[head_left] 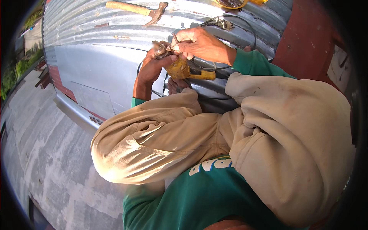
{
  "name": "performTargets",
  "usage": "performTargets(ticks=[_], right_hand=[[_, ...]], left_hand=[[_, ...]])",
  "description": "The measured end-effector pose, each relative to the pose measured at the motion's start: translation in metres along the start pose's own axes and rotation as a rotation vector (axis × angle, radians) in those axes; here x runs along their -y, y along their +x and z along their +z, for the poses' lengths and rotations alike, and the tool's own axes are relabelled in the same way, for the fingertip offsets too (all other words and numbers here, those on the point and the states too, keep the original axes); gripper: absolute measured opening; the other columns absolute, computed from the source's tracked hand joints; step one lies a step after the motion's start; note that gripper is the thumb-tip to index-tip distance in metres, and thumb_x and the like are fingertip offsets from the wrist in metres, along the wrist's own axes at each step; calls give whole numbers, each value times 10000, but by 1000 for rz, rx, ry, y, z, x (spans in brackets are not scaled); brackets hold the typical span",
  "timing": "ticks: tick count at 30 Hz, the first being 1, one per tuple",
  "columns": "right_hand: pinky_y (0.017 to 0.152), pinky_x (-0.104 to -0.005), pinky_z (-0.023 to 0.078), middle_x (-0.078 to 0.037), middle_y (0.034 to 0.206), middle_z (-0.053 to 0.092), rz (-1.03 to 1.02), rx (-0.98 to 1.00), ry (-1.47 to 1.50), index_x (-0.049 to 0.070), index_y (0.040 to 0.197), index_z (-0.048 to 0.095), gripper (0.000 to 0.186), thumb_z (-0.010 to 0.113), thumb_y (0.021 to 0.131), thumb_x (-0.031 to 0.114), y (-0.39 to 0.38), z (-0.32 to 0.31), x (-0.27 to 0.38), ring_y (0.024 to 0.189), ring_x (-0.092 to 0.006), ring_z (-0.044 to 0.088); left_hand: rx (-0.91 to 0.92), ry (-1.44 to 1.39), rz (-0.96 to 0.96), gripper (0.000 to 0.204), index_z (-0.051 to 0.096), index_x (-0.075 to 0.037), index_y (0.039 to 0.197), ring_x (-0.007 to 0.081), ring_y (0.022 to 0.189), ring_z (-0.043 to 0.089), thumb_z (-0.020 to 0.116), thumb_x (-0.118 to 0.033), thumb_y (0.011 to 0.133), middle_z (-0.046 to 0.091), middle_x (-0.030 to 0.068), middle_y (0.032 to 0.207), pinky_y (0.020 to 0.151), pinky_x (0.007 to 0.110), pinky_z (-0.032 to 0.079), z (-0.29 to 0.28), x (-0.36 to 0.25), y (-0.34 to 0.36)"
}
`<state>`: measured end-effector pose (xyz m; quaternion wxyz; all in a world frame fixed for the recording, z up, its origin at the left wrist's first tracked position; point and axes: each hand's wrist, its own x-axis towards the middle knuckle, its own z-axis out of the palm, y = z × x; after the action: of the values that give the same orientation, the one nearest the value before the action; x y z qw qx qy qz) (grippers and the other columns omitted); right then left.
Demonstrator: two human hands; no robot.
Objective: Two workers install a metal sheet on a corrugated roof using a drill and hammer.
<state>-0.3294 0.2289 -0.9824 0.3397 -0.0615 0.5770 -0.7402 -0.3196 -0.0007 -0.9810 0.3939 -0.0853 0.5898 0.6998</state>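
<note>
A yellow power drill point(178, 70) lies just beyond my knees, its grip pointing right. My left hand point(150, 68) is wrapped round its front end beside the toothed metal chuck point(161, 53). The chuck points away from me, and its tip is blurred. Between the thumb and fingers of my right hand point(199, 43) is a chuck key point(175, 38), a small metal tool with a thin crossbar. Its end is close against the chuck; my fingers hide whether it sits in the teeth.
A hammer point(154, 13) with a yellow handle rests on the corrugated metal roofing point(82, 27). At left lies a flat metal sheet point(103, 63). A black cable point(253, 32) loops behind my right hand, near a yellow-rimmed container point(230, 5). A red panel point(306, 30) stands at right.
</note>
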Motion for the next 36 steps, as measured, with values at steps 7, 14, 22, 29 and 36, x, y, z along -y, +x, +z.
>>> performTargets(ticks=[7, 14, 22, 29, 36], right_hand=[[603, -247, 471, -19, 835, 617, 32, -75, -1, 7, 988, 648, 158, 622, 974, 162, 3, 8, 3, 731, -84, 579], [570, -282, 451, -51, 742, 605, -28, -44, -324, -5, 976, 631, 141, 601, 972, 132, 8, -1, -1, 612, -97, 546], [730, -412, 483, -180, 886, 631, -310, -129, -582, 8, 1005, 616, 213, 628, 938, 209, 18, -2, -13, 792, -346, 607], [710, -375, 489, -147, 865, 653, -276, 3, -802, 21, 1031, 644, 227, 635, 955, 235, 22, -10, 7, 763, -281, 621], [833, -314, 503, -141, 1096, 677, -410, 119, -1017, 2, 1240, 572, 355, 582, 978, 241, 120, -102, -15, 931, -223, 646]], left_hand=[[-92, 30, 35, 354, 586, -36, 1137, 134, 967, 624, 765, -48, 832, 680, 36, 1018, 902, 319, 489, 3, 0, -3], [-173, 112, 113, 397, 576, -64, 1118, 95, 921, 602, 825, -202, 841, 657, 6, 991, 820, 276, 506, 19, 0, 0], [-189, -112, 237, 315, 619, -77, 1050, 86, 864, 618, 825, -106, 813, 668, 4, 923, 767, 247, 512, 19, 4, 7], [-263, 12, 170, 198, 682, -65, 989, 85, 844, 614, 799, -123, 840, 683, -8, 898, 788, 252, 492, 14, -3, 4], [-174, 39, 186, 173, 667, -68, 979, 77, 839, 611, 767, -120, 847, 674, -8, 887, 792, 247, 491, 16, -4, 9]])
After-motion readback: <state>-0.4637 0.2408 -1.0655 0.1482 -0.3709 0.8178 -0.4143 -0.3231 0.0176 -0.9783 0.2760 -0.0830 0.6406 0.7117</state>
